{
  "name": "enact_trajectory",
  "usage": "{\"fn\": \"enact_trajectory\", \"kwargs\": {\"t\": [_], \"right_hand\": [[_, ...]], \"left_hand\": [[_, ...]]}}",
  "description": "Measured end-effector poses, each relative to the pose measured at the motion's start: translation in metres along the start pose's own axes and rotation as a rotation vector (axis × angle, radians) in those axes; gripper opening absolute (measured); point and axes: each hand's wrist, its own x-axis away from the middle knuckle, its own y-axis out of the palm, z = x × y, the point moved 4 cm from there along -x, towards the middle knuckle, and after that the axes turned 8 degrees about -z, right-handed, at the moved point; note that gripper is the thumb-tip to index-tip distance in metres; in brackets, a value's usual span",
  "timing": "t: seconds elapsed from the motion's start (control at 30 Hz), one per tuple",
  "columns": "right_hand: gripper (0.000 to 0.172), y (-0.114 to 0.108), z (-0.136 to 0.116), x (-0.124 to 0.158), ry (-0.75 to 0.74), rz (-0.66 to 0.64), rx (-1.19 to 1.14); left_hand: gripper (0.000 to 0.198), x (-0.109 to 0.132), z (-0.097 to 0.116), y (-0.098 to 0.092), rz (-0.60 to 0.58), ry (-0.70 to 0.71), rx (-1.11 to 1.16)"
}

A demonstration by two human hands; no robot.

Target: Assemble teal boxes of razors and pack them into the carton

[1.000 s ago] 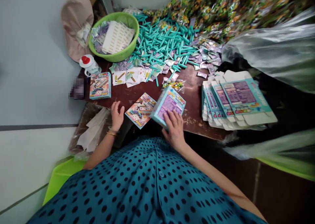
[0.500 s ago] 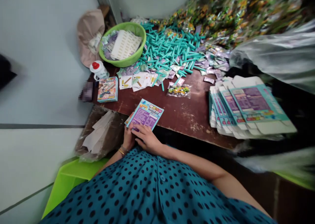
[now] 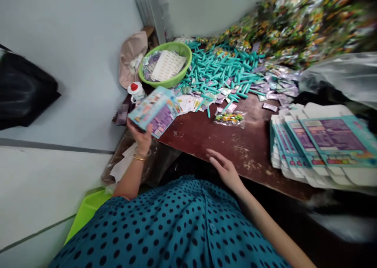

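My left hand [image 3: 142, 137] grips a teal and purple printed box [image 3: 156, 111], raised above the left end of the dark red table [image 3: 235, 142]. My right hand [image 3: 224, 168] hangs at the table's near edge, fingers stretched out, holding nothing. A clear packet of coloured pieces [image 3: 229, 118] lies on the table beyond my right hand. A stack of flat, unfolded teal boxes [image 3: 318, 142] lies at the right.
A green bowl [image 3: 176, 79] with paper sheets and sachets stands at the back left, next to a heap of teal sticks [image 3: 218, 70]. Printed cards [image 3: 190, 102] and small sachets [image 3: 273, 87] lie about. A white red-capped jar [image 3: 136, 91] stands at the corner. A green bin [image 3: 85, 213] sits on the floor.
My left hand has lifted the box up and to the left. My right hand has let go of it and moved right to the table edge.
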Motion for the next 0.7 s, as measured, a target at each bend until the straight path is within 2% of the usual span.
{"fn": "enact_trajectory", "kwargs": {"t": [0.07, 0.13, 0.2, 0.27, 0.4, 0.5, 0.6, 0.7], "right_hand": [[0.060, 0.012, -0.001, -0.010, 0.079, 0.000, -0.290], [0.067, 0.017, 0.003, -0.021, 0.153, 0.064, -0.532], [0.063, 0.017, 0.012, -0.027, 0.213, 0.117, -0.663], [0.057, 0.015, 0.021, -0.027, 0.236, 0.146, -0.713], [0.058, 0.012, 0.034, -0.022, 0.239, 0.217, -0.723], [0.056, 0.014, 0.037, -0.022, 0.242, 0.271, -0.690], [0.055, 0.016, 0.031, -0.024, 0.205, 0.279, -0.632], [0.050, 0.011, 0.015, -0.026, 0.060, 0.322, -0.475]], "left_hand": [[0.085, 0.048, -0.019, 0.039, -0.225, -0.002, -0.054], [0.065, 0.095, -0.039, 0.073, -0.564, -0.099, -0.066], [0.051, 0.130, -0.055, 0.092, -0.829, -0.223, -0.050], [0.047, 0.146, -0.062, 0.096, -0.937, -0.262, -0.054], [0.049, 0.138, -0.058, 0.093, -0.966, -0.160, -0.137], [0.050, 0.128, -0.051, 0.094, -0.945, -0.102, -0.195], [0.052, 0.127, -0.039, 0.096, -0.848, -0.049, -0.197], [0.056, 0.131, -0.023, 0.094, -0.722, 0.033, -0.185]]}}
